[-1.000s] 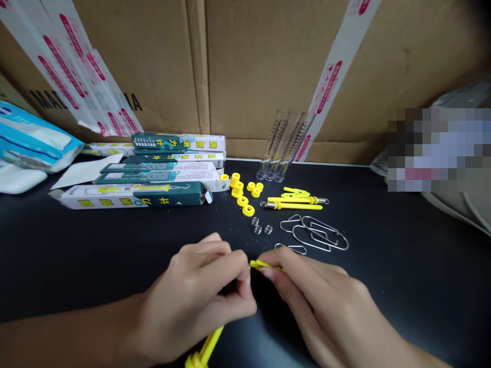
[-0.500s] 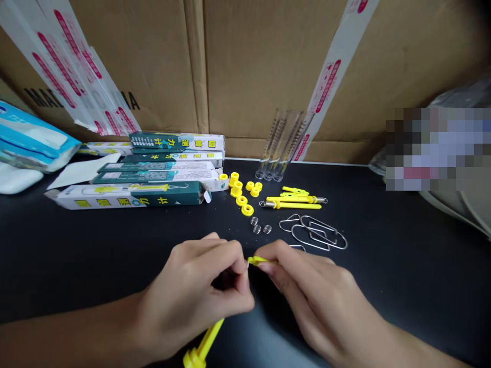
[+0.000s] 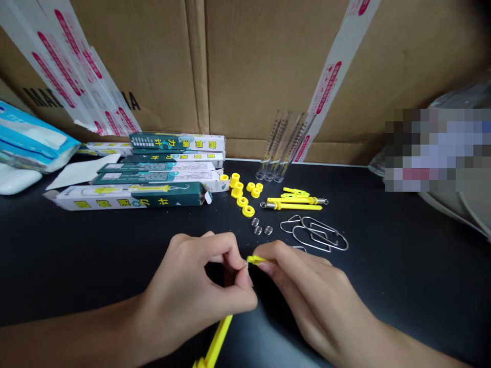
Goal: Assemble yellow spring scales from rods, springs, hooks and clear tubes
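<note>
My left hand (image 3: 203,291) is closed around a yellow plastic rod (image 3: 219,337), which slants down out of the fist toward the lower edge of the view. At its fingertips shows a tiny glint of metal, mostly hidden. My right hand (image 3: 310,291) pinches a small yellow plastic clip (image 3: 253,259), its tip meeting the metal bit by the left fingers. Just beyond the hands lie small coil springs (image 3: 258,230) and large bent wire hooks (image 3: 320,235). Yellow rods with springs (image 3: 295,203) rest farther back.
Yellow collars and caps (image 3: 238,190) lie mid-table. Clear graduated tubes (image 3: 282,148) stand against a big cardboard box (image 3: 245,66). Printed cartons (image 3: 130,197) are stacked at the left, beside a blue tissue pack (image 3: 34,135). A pale chair-like shape (image 3: 452,209) is at the right.
The left fist has rolled slightly, and the yellow rod below it has swung a little to the right. My right hand holds nearly the same place.
</note>
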### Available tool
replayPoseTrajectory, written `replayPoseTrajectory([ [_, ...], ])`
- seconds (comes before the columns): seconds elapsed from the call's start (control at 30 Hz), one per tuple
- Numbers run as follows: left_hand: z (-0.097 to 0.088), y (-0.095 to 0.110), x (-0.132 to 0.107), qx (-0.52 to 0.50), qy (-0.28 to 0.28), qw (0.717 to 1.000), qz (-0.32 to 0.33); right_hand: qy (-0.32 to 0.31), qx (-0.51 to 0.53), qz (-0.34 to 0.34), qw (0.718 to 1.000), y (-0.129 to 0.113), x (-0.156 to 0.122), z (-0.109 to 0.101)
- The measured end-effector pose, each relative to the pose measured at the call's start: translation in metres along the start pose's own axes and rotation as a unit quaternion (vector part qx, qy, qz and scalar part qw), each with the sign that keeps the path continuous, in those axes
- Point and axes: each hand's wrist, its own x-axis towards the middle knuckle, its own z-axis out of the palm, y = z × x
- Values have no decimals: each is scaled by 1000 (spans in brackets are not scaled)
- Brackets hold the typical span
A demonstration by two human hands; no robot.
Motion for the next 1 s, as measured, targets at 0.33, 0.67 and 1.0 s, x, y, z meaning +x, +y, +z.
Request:
replayPoseTrajectory([
  [0.33,-3,0,3,-46,10,999,-17,-4,45,23,999,1,1,1],
  [0.67,-2,3,8,-90,4,995,-50,18,60,29,998,0,2,1],
  [1.0,-3,-1,9,-172,-29,977,-124,66,54,48,995,-2,-2,-2],
])
